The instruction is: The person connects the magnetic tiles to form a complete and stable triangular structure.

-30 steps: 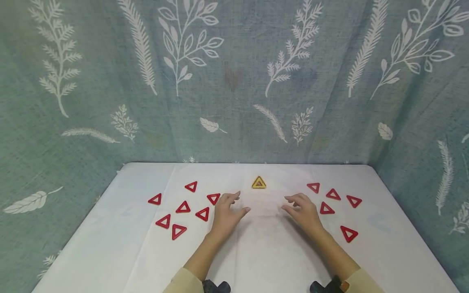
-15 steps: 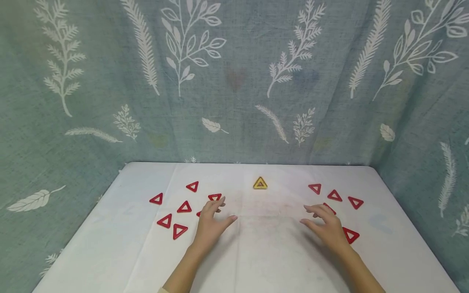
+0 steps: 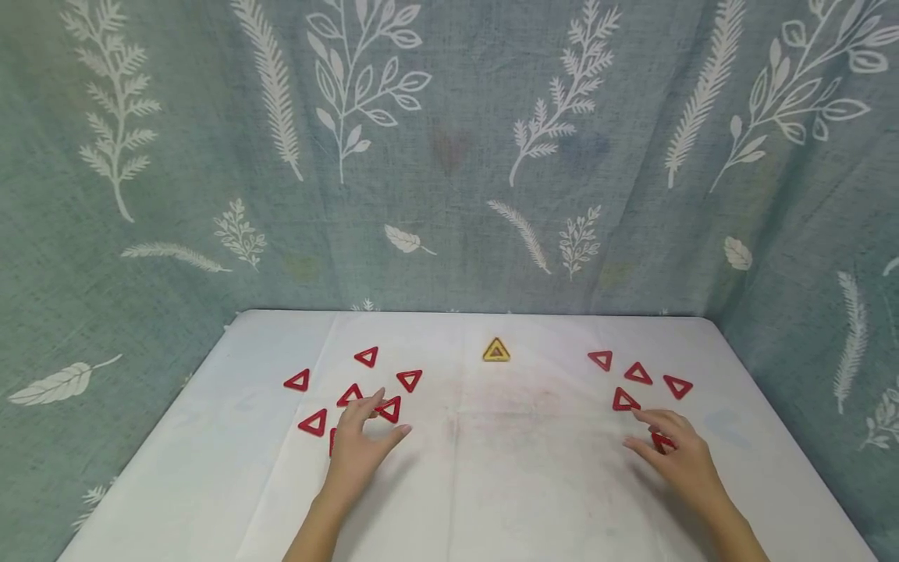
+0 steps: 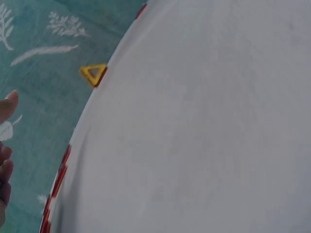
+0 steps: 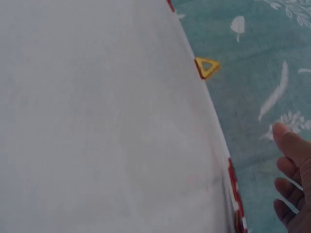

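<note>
Red open-centred plastic-looking triangle (image 3: 397,408): flat on the white table (image 3: 534,484), left of centre, tip toward the left edge; sides near-equal, no clear long axis. My left hand (image 3: 357,439) hangs over it, my right hand (image 3: 681,451) over a matching red triangle (image 3: 659,439) nearer the right edge. Both grips released, nothing held. Judged step: approach; next calls for lowering, then pinching.

Open lane down the white table (image 3: 534,484) between red triangles (image 3: 410,374), yellow triangle (image 3: 496,359) at far end.

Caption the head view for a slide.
Left hand and right hand hover near red triangles; a yellow triangle sits farther back.
</note>
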The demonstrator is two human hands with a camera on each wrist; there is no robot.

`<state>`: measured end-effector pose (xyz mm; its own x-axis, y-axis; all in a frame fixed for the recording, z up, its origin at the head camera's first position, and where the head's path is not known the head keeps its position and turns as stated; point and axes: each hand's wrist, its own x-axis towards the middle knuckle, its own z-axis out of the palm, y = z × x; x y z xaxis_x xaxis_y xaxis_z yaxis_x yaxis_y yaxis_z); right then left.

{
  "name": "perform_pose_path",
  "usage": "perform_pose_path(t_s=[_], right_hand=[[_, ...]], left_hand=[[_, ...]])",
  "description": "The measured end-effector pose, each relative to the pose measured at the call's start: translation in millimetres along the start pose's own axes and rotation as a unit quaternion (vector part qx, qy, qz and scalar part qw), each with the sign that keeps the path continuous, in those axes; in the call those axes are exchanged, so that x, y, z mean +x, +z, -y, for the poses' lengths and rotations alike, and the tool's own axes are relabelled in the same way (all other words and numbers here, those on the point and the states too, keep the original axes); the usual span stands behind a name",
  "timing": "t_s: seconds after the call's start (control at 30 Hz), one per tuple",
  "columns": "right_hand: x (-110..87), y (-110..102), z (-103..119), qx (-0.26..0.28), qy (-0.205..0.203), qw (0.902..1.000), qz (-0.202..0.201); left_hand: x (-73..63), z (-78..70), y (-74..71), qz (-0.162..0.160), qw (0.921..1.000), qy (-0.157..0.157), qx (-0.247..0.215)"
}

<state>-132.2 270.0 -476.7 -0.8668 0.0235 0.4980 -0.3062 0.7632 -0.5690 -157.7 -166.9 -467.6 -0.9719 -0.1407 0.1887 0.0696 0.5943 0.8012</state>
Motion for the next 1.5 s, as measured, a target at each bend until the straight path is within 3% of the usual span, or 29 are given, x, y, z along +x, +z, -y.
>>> perform_pose_path(t_s=[0.23, 0.5, 0.7, 1.0, 1.27, 1.5], right_hand=[[-10.9, -15, -19, -0.05, 0.018, 0.9986, 0.001], [-20.2, -19, -33, -0.069, 0.045, 0.9964, 0.019], [-22.8, -21, -42, -0.065, 0.071, 0.9944, 0.045], [-25.3, -25, -51, -0.052, 0.11, 0.9855, 0.119], [-26.2, -26, -58, -0.049, 0.14, 0.9792, 0.139], [-24.3, -23, -57, -0.061, 0.141, 0.9824, 0.106]], left_hand=[[-5.9, 21.4, -25.9, -0.043, 0.9981, 0.016, 0.041], [-6.3, 47.9, -44.8, -0.04, 0.9953, -0.034, 0.082], [-5.1, 59.2, -47.8, -0.018, 0.9912, -0.068, 0.112], [-8.2, 75.4, -43.9, -0.015, 0.9775, -0.019, 0.21], [-10.4, 76.4, -44.5, 0.012, 0.9807, -0.04, 0.191], [-10.3, 75.9, -44.6, 0.015, 0.9837, -0.027, 0.177]])
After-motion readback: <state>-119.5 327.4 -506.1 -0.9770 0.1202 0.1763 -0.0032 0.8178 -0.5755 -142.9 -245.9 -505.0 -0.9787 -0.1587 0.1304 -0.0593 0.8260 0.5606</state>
